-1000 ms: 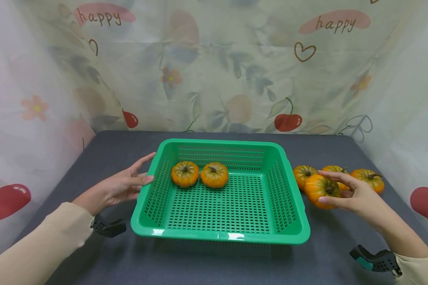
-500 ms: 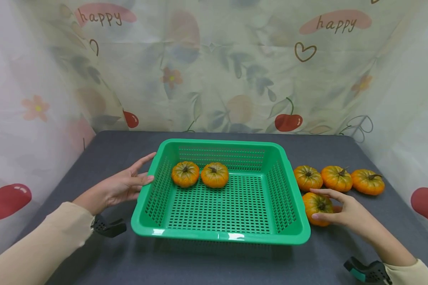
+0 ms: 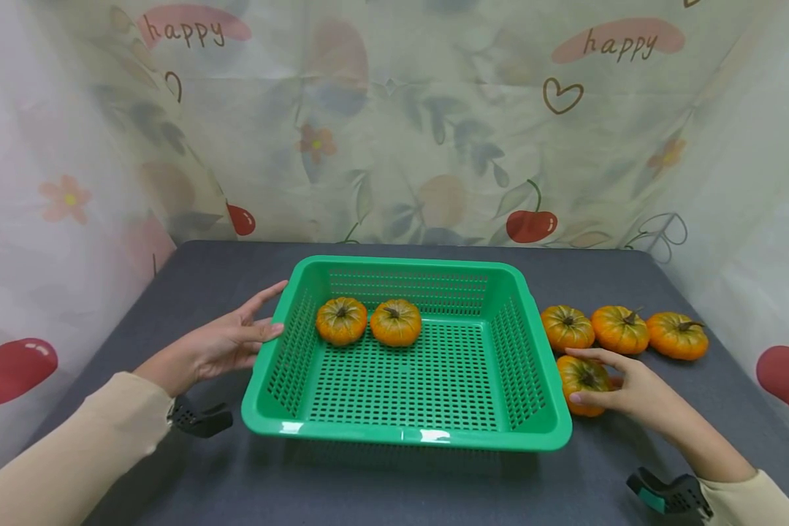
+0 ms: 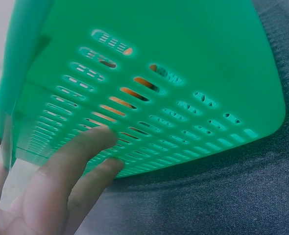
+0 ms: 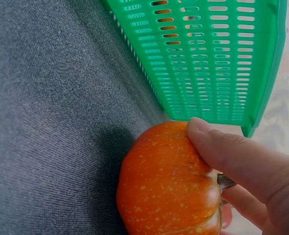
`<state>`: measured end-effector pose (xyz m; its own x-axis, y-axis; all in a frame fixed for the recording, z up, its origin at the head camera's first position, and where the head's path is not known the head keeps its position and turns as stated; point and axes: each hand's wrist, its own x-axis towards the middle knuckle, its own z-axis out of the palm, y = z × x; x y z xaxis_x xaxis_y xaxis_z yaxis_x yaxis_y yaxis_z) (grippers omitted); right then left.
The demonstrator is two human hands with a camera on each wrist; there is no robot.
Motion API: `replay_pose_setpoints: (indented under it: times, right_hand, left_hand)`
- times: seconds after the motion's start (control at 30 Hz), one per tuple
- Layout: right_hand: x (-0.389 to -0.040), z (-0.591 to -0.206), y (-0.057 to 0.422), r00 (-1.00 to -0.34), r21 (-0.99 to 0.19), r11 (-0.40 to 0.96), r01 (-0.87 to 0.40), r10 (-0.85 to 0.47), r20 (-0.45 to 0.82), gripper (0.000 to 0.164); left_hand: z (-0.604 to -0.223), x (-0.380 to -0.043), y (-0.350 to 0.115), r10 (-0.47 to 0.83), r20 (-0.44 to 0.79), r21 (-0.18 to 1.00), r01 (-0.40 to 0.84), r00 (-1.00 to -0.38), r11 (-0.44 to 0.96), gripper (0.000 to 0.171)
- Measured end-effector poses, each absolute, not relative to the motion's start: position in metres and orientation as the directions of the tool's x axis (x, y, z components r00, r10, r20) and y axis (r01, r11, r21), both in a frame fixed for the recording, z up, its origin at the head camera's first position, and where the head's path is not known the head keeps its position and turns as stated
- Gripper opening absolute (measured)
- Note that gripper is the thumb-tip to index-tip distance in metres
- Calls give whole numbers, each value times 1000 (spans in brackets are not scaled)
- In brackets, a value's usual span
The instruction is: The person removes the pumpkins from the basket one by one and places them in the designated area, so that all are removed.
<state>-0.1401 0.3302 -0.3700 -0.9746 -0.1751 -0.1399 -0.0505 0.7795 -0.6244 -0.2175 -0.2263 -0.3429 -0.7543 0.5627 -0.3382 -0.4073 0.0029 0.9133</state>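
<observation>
A green plastic basket (image 3: 401, 436) with slotted walls stands in the middle of the head view. Two small orange pumpkins (image 3: 396, 323) sit inside, towards its back left. My left hand (image 3: 226, 343) is at the basket's left side; in the left wrist view its fingers (image 4: 88, 152) rest against the outer slotted wall, under the rim. Just outside the right wall, my right hand (image 3: 638, 387) grips another pumpkin (image 3: 581, 386) between thumb and fingers. In the right wrist view that pumpkin (image 5: 166, 181) is at the dark tabletop, its stem towards the palm.
Three more pumpkins (image 3: 621, 329) lie in a row behind the right hand, to the right of the basket. Dark grey cloth covers the table (image 3: 394, 482). A patterned curtain (image 3: 394, 146) hangs behind and along both sides.
My right hand has brought the gripped pumpkin nearer to me and down, to the front of the row, then slightly left towards the basket. The left hand and basket have stayed put.
</observation>
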Motion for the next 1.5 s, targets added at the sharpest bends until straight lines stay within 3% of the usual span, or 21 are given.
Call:
replay_pose_setpoints:
  times: [1.5]
  right_hand:
    - [-144, -369, 330, -966, -653, 754, -70, -216, -145, 68]
  left_hand:
    - [-344, -218, -227, 568, -336, 913, -408, -751, 0, 87]
